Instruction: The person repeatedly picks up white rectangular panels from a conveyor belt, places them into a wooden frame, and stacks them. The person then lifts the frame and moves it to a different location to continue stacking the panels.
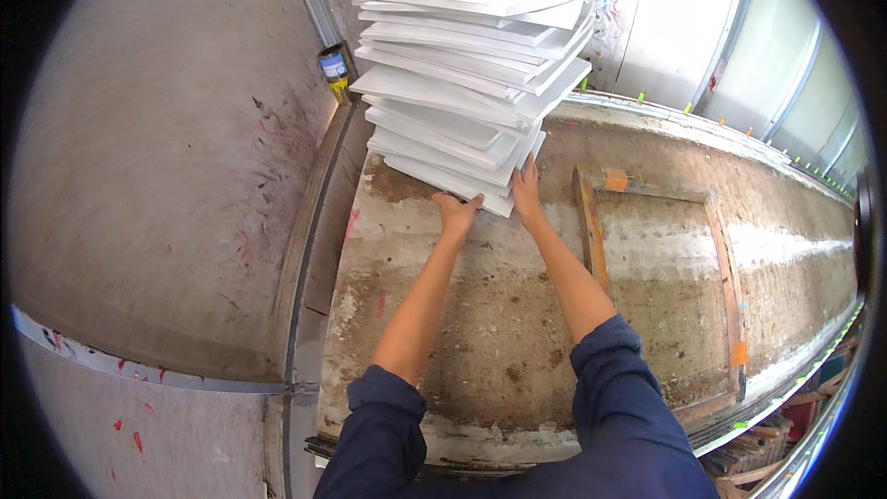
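A tall, uneven stack of white sheets (471,83) stands at the far left end of a stained table. Its layers are fanned out at differing angles, and some bend at their edges. My left hand (457,215) grips the near edge of the lowest layers, with its thumb toward the corner; part of the fingers is hidden. Around the right side of that same corner, my right hand (527,194) holds the low layers between thumb and fingers. Both arms reach forward, with dark blue sleeves rolled to the elbows.
Right of my arms, a wooden frame (723,249) with orange tape lies on the long, worn table (480,351). A can (333,63) with yellow drips stands beyond the stack's left side. A paint-spotted grey surface (176,176) lies left; green clips line the table's edges.
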`<state>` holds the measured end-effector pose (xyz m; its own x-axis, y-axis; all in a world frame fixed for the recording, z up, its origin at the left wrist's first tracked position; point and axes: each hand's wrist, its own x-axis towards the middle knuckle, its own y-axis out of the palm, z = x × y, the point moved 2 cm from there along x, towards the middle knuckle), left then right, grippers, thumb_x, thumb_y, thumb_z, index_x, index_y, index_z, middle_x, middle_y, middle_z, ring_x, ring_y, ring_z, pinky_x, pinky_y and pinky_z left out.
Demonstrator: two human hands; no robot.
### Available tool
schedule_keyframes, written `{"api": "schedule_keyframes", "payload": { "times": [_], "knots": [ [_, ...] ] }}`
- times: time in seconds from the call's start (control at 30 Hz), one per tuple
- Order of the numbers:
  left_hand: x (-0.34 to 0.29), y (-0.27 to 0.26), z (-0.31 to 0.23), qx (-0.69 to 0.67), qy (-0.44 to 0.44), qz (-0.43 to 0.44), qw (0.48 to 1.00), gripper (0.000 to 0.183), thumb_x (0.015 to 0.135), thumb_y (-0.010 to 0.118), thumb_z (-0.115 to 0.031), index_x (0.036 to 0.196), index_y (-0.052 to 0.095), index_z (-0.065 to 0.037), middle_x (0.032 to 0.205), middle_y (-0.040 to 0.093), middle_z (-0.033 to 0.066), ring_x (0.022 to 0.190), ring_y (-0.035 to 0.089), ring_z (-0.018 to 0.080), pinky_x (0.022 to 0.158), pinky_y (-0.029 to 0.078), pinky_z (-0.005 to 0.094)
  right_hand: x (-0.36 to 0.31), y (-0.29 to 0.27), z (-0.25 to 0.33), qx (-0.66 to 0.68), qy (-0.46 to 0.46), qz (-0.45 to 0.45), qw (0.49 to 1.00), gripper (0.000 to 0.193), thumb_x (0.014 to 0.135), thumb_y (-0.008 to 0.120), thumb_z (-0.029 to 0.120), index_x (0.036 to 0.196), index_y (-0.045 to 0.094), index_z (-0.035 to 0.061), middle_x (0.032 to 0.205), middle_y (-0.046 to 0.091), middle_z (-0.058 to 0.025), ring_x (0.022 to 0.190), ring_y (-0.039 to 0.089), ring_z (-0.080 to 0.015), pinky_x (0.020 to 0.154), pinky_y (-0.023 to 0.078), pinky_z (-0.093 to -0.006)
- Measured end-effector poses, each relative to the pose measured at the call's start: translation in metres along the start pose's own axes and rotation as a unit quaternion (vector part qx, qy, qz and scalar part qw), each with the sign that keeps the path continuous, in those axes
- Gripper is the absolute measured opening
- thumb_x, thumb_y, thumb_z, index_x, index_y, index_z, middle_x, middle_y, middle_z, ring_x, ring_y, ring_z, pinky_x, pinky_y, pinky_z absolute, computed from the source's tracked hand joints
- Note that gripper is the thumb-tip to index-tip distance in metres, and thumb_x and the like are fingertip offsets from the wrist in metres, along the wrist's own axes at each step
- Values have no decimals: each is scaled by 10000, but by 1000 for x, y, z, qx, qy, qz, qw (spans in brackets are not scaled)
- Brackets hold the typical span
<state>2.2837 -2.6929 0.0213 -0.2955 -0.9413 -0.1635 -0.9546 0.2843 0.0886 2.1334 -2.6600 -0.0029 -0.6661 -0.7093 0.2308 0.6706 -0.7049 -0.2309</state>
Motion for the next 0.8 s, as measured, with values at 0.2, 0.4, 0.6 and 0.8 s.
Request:
{"api": "schedule_keyframes", "payload": {
  "times": [0.2,0.4,0.6,0.8],
  "knots": [
    [16,-4,9,88,86,-43,991,819,653,759,-47,1194,164,110,1132,410,213,1085,471,293,884,443,330,4,-20,18,-14,39,79,996,619,922,396,289,1394,150,-28,1393,234,-280,1287,259,-387,1061,213,-406],
    [-9,-37,-19,192,237,-135,943,802,763,684,-226,1327,193,66,1315,278,252,1253,282,343,1047,223,418,12,-102,93,90,-13,-89,992,682,900,439,459,1373,261,0,1373,307,-219,1270,312,-310,1031,270,-393],
    [-50,-36,-202,-111,304,-40,945,836,814,610,-417,1390,124,-55,1397,182,213,1303,212,313,1057,193,426,18,-143,282,313,10,-39,949,992,728,590,621,1420,71,135,1418,198,-192,1291,244,-353,958,272,-599],
    [-26,18,-252,-123,135,37,982,1172,662,611,-668,1403,-133,-147,1461,-28,188,1340,49,400,1013,107,633,77,-93,290,322,157,-74,931,1044,644,652,626,1412,125,154,1458,118,-205,1283,195,-454,928,70,-735]
  ]
}}
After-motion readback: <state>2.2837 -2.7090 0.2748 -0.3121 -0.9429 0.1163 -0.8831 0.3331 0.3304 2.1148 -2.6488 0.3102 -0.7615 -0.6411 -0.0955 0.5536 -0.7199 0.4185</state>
